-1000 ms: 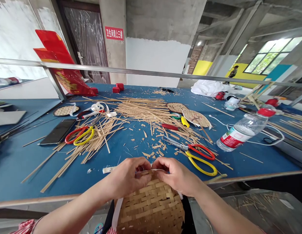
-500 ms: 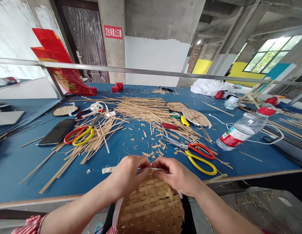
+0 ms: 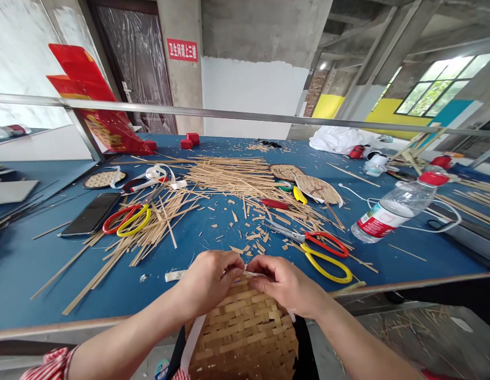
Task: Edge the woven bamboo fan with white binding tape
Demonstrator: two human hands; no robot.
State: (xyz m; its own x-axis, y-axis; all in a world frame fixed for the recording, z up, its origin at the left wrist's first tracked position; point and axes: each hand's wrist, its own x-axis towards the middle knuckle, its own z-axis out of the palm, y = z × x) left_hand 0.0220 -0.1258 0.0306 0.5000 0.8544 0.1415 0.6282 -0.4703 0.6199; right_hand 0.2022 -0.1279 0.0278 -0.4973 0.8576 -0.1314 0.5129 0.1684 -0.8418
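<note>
A woven bamboo panel [image 3: 245, 338] leans in front of me at the table's edge, its top rim between my two hands. My left hand [image 3: 211, 274] pinches a white strip [image 3: 174, 276] against that rim, and the strip's loose end sticks out to the left over the table. Close beside it, my right hand [image 3: 282, 279] is closed on the same rim and strip, thumb on the woven side. More white strip runs down the panel's left side. The fingertips partly hide where strip and bamboo meet.
Scissors [image 3: 326, 253] with red and yellow handles lie right of my hands, another pair [image 3: 128, 220] at left beside a phone [image 3: 90, 215]. Bamboo strips [image 3: 231, 177] and offcuts cover the middle. A water bottle [image 3: 399, 206] stands tilted at right; a metal rail [image 3: 237, 114] crosses behind.
My left fingers have shifted slightly on the rim, the thumb lifting a little. Both hands stay in the same place on the panel.
</note>
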